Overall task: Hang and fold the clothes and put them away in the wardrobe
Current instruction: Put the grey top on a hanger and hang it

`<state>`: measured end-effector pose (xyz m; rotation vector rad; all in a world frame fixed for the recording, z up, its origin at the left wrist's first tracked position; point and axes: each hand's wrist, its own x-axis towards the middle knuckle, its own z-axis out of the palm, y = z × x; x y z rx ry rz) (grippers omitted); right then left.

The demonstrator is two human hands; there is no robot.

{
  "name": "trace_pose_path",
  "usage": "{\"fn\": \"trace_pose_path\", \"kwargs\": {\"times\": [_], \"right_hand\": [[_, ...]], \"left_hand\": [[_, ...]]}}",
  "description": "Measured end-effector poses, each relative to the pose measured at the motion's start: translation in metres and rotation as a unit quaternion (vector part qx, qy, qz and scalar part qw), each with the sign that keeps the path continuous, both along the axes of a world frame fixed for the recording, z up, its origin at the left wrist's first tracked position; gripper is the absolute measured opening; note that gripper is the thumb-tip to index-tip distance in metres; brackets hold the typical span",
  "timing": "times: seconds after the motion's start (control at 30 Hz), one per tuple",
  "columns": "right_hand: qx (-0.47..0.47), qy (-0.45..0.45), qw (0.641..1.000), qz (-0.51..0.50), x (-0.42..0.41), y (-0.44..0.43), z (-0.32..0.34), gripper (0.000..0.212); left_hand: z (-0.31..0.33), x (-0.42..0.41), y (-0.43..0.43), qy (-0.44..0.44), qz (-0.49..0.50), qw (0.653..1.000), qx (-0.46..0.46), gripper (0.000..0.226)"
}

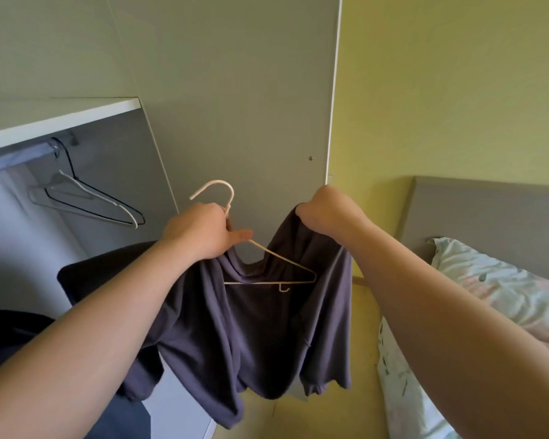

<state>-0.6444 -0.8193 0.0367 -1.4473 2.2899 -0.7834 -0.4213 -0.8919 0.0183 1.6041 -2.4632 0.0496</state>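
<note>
Seen from the head camera, looking forward and down. Gripped a white hanger (282,257) with the left hand (200,231), at the neck just under the hook, with fingers curled round the wire and the thumb laid out along the sloping arm. Held the hook upward, tilted to the left, free of any rail.

Clenched the right hand (325,213) on a bunched shoulder of a dark grey-purple shirt (257,327), knuckles up, about level with the other hand. Held the shirt in the air between the two hands, in front of the grey wardrobe door (241,106), with the neck opening sagging between the fists and the body and sleeves hanging below the forearms.

Showed the right arm and bottom bar of the hanger bare across the neck opening, outside the cloth. Lost its left end under gathered fabric just below the left hand. Could not tell whether that hand also pinched cloth.

Found the rail (16,158) at upper left, under a white shelf (61,122) inside the wardrobe, well apart from the held hanger. Counted a few empty hangers (108,201) there, one white and one black wire among them, close together.

Caught a black garment (108,267) low at the left, partly hidden by the left forearm, hanging or resting unclear.

Took in a yellow wall (457,90) to the right of the door, a grey headboard (488,213) against it, and pale patterned bedding (504,289) at the right edge, apart from the shirt.
</note>
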Motion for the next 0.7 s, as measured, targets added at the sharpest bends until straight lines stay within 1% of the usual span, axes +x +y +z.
{"fn": "trace_pose_path", "kwargs": {"times": [0.03,0.07,0.13,0.2,0.23,0.3,0.33,0.37,0.4,0.43,0.47,0.5,0.53,0.57,0.6,0.63,0.67,0.7], "right_hand": [[-0.007,-0.013,1.000,-0.001,0.001,0.001,0.003,0.013],[-0.019,-0.051,0.999,-0.001,0.003,0.003,0.007,0.015],[-0.049,-0.181,0.982,0.002,0.015,0.010,0.013,0.019],[-0.075,-0.299,0.951,0.020,0.030,0.020,0.013,0.021],[-0.076,-0.357,0.930,0.041,0.035,0.024,0.010,0.021],[-0.023,-0.466,0.878,0.106,0.038,0.035,0.003,0.017],[0.021,-0.478,0.865,0.152,0.036,0.040,0.002,0.016],[0.055,-0.465,0.861,0.197,0.031,0.043,-0.001,0.020],[0.074,-0.431,0.870,0.227,0.026,0.044,-0.002,0.027],[0.073,-0.372,0.894,0.239,0.021,0.043,-0.004,0.033],[0.052,-0.279,0.930,0.233,0.017,0.041,-0.005,0.036],[0.015,-0.154,0.963,0.223,0.013,0.039,-0.006,0.036],[-0.029,-0.015,0.977,0.211,0.010,0.037,-0.006,0.032],[-0.064,0.107,0.971,0.205,0.008,0.034,-0.010,0.026],[-0.077,0.188,0.956,0.210,0.007,0.034,-0.014,0.025],[-0.068,0.220,0.948,0.219,0.006,0.032,-0.018,0.029],[-0.050,0.208,0.949,0.230,0.006,0.029,-0.022,0.032],[-0.040,0.175,0.955,0.237,0.007,0.027,-0.027,0.031]], "left_hand": [[0.000,-0.003,0.001,-0.001,0.010,1.000,-0.013,0.060],[0.000,-0.007,0.002,0.005,0.017,1.000,-0.021,0.058],[-0.001,-0.013,0.003,0.037,0.020,0.999,-0.006,0.056],[-0.002,-0.018,0.001,0.076,0.005,0.997,0.028,0.056],[-0.002,-0.019,0.001,0.097,-0.005,0.994,0.040,0.059],[-0.001,-0.016,-0.001,0.136,-0.021,0.989,0.049,0.069],[-0.001,-0.014,-0.003,0.157,-0.024,0.986,0.049,0.068],[-0.001,-0.011,-0.005,0.183,-0.028,0.981,0.053,0.064],[-0.001,-0.008,-0.007,0.212,-0.034,0.975,0.061,0.059],[-0.001,-0.006,-0.009,0.236,-0.046,0.968,0.073,0.057],[-0.002,-0.004,-0.010,0.249,-0.060,0.963,0.083,0.057],[-0.002,-0.003,-0.010,0.256,-0.074,0.960,0.089,0.056],[-0.002,-0.002,-0.010,0.262,-0.088,0.957,0.092,0.055],[-0.001,-0.002,-0.009,0.268,-0.101,0.954,0.091,0.054],[-0.001,-0.003,-0.008,0.273,-0.113,0.951,0.090,0.053],[0.000,-0.004,-0.007,0.277,-0.126,0.948,0.093,0.050],[0.000,-0.006,-0.007,0.284,-0.143,0.943,0.099,0.046],[0.000,-0.007,-0.006,0.294,-0.164,0.935,0.107,0.043]]}}
